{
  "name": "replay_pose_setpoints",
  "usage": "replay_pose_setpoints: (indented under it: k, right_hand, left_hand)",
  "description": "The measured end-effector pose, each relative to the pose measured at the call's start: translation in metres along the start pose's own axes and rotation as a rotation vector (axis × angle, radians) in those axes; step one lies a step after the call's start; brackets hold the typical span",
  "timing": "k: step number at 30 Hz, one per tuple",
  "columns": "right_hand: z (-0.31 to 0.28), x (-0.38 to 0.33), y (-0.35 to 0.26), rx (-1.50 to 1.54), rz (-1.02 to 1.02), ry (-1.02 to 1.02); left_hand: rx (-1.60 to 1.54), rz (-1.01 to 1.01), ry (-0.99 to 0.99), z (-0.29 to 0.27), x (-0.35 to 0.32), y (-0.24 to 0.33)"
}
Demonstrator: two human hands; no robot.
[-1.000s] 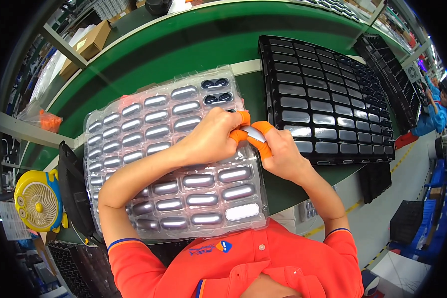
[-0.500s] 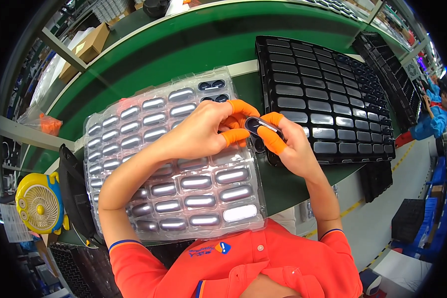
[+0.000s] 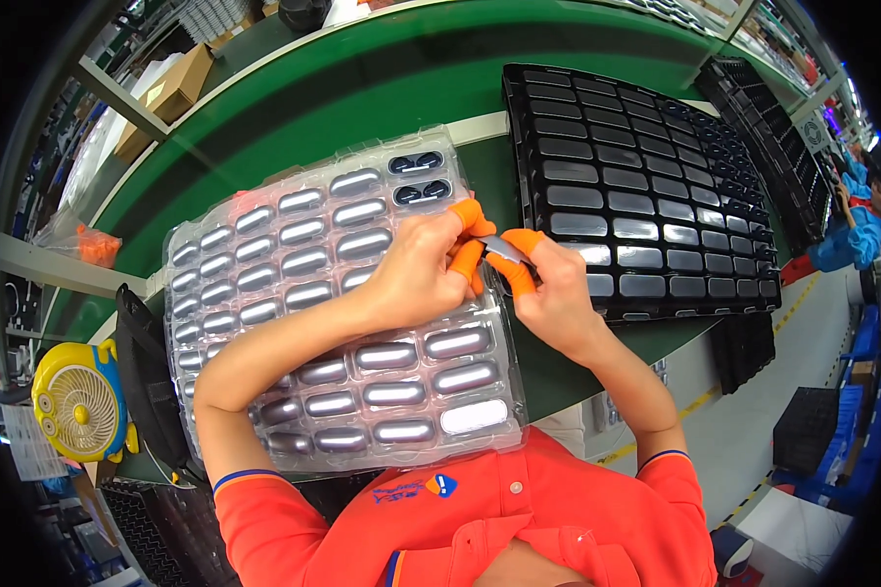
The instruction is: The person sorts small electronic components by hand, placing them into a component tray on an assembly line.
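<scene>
Between the fingertips of both hands is a small dark oval case with a smooth grey face. My left hand, in orange finger cots, pinches its left end above the clear plastic tray. At the other end grips my right hand, with orange cots on its thumb and a finger. Rows of shiny grey oval cases fill the tray's pockets. At its upper right, two pockets hold oval pieces with dark rounded parts. My left forearm hides some of the middle pockets.
A large black tray with rows of oblong pockets lies to the right, dark parts along its far side. More black trays stand beyond it. A yellow fan and a black bag are at the left. Another person is at far right.
The case has turned in my fingers: its dark inside showed before, and its smooth grey face shows now. Both hands have shifted slightly, uncovering the second dark-filled pocket.
</scene>
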State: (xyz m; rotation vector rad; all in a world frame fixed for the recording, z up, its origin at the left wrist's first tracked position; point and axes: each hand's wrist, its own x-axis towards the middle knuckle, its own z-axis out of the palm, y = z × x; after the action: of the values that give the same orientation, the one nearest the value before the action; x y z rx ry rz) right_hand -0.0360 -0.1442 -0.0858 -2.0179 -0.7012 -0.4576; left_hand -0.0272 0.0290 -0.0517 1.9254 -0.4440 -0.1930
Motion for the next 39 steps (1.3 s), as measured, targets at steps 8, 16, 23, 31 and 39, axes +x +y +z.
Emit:
replay_pose_setpoints:
  k: [8, 16, 23, 31, 39]
  right_hand:
    - [-0.024, 0.016, -0.019, 0.486, 0.404, -0.061]
    - [-0.032, 0.015, -0.012, 0.6, 0.496, -0.151]
    - [-0.019, 0.013, -0.012, 0.302, 0.135, 0.126]
    - [-0.014, -0.001, 0.002, -0.036, -0.41, 0.339]
    - [-0.002, 0.001, 0.002, -0.042, -0.569, 0.463]
  left_hand:
    - [-0.323, -0.022, -0.162, -0.022, 0.004, 0.032]
    - [-0.141, 0.012, -0.229, -0.031, 0.006, 0.027]
    - [-0.406, -0.131, -0.221, -0.013, 0.004, 0.019]
    - [-0.61, -0.347, -0.43, 0.009, -0.007, 0.024]
    - [-0.501, -0.334, -0.396, 0.017, -0.015, 0.028]
